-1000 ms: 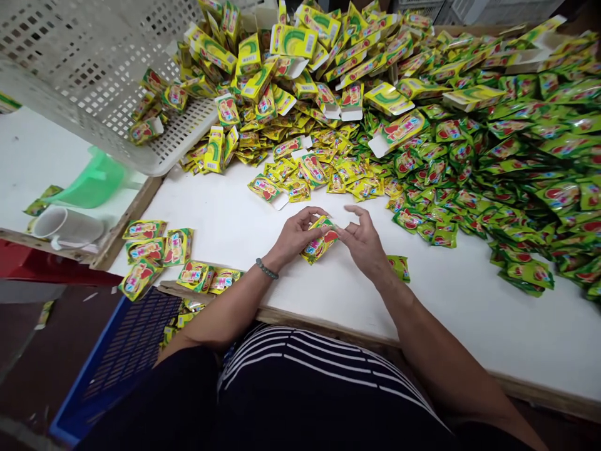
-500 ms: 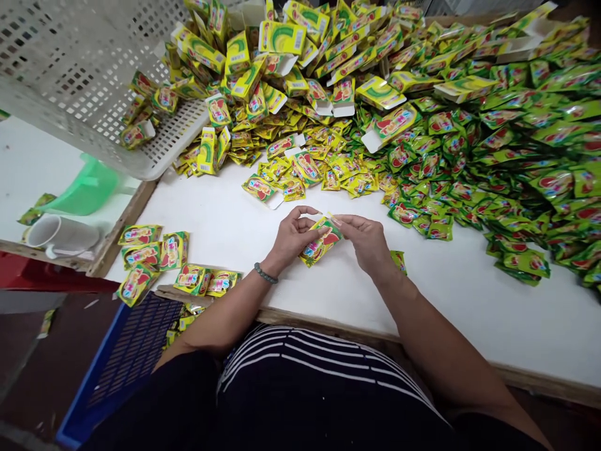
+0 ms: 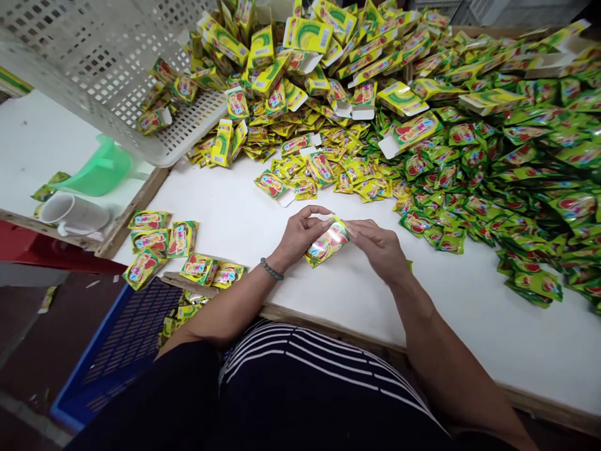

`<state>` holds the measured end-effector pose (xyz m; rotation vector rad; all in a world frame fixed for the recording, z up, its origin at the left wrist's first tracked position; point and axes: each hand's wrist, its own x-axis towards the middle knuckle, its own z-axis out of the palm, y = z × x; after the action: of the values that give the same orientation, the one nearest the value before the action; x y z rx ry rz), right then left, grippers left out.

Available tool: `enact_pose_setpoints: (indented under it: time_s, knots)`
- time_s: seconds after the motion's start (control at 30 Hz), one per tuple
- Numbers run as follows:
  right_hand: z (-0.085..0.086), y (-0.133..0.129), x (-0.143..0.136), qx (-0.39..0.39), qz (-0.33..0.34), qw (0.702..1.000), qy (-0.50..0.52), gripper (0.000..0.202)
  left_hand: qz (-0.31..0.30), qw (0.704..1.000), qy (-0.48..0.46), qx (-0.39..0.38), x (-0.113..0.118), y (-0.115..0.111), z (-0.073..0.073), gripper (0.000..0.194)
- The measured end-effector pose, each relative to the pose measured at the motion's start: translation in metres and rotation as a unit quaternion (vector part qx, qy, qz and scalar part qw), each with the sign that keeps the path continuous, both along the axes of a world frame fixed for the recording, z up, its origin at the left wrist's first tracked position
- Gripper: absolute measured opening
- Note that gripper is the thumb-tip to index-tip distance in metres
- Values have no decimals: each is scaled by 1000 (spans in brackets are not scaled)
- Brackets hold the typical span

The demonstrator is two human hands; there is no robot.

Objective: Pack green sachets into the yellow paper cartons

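Note:
Between my two hands, over the white table [image 3: 272, 275], is a small yellow-green candy box [image 3: 327, 243] with a watermelon picture. My left hand [image 3: 303, 233] has its fingers and thumb closed on the upper left side of the box. At the right edge and top corner, my right hand [image 3: 378, 245] pinches the same box. Its top flap is hidden by my fingers. Beyond my hands lie yellow candy packets [image 3: 373, 189] and a heap of green candy packets [image 3: 436, 207]. More yellow boxes [image 3: 307, 34] are piled behind them.
Several candy boxes [image 3: 149, 241] lie at the table's left front edge. Below them a blue crate [image 3: 122, 344] holds more. A white perforated basket [image 3: 94, 81] tilts at the back left, near a green scoop [image 3: 101, 168] and a white mug [image 3: 77, 213].
The top of the box, where a pale flap showed between my fingertips, now looks flatter and closed. The whole scene has shifted slightly as the head view turned left.

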<state>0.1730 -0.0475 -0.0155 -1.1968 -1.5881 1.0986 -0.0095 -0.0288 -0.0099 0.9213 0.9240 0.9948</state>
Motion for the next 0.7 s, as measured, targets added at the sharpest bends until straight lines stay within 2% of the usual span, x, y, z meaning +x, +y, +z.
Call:
enact_pose_setpoints:
  time_s: [0.07, 0.13, 0.27, 0.33, 0.43, 0.5, 0.57, 0.63, 0.7]
  knots:
    - [4, -5, -9, 84, -17, 994, -73, 26, 7, 1000, 3, -1, -3, 1, 1, 53]
    - [5, -7, -15, 125, -24, 987, -100, 26, 2, 1000, 10, -2, -5, 1, 2, 53]
    - [2, -6, -19, 124, -32, 988, -89, 31, -21, 999, 27, 14, -3, 2, 2, 54]
    - [1, -5, -18, 121, -7, 987, -107, 31, -28, 998, 52, 28, -3, 2, 1, 54]
    - [1, -8, -5, 80, 51, 973, -210, 26, -96, 978, 178, 58, -15, 3, 4, 45]
    - [-1, -10, 16, 33, 52, 947, -316, 26, -179, 928, 314, 95, -32, 5, 10, 33]
    - [-7, -10, 44, 3, 17, 909, -417, 46, -241, 853, 446, 128, -55, 9, 21, 25]
    - [-13, -7, 72, -44, 11, 864, -502, 58, -245, 774, 566, 141, -79, 17, 32, 31]
    - [-19, -2, 90, -114, -1, 832, -544, 56, -185, 698, 675, 149, -99, 32, 40, 46]
